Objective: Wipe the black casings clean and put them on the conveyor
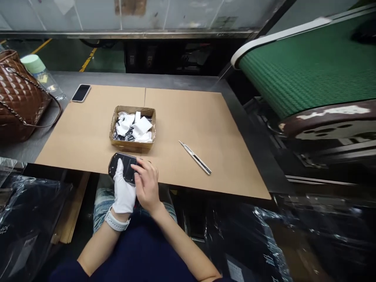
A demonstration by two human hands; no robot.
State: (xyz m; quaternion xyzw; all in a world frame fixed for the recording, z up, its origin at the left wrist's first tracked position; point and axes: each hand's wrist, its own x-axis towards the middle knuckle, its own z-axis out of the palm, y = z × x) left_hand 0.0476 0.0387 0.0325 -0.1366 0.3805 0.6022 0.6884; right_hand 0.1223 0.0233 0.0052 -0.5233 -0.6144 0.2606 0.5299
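No wording can be read: the white printed marks on the black plastic sheeting [268, 259] and the pale label [235, 271] nearby are too blurred

"What sort of place is this?"

"A factory workshop. A green conveyor belt [305, 66] runs beside a metal workbench [117, 78] topped with cardboard sheets [205, 129], and yellow lines [89, 58] mark the floor beyond."
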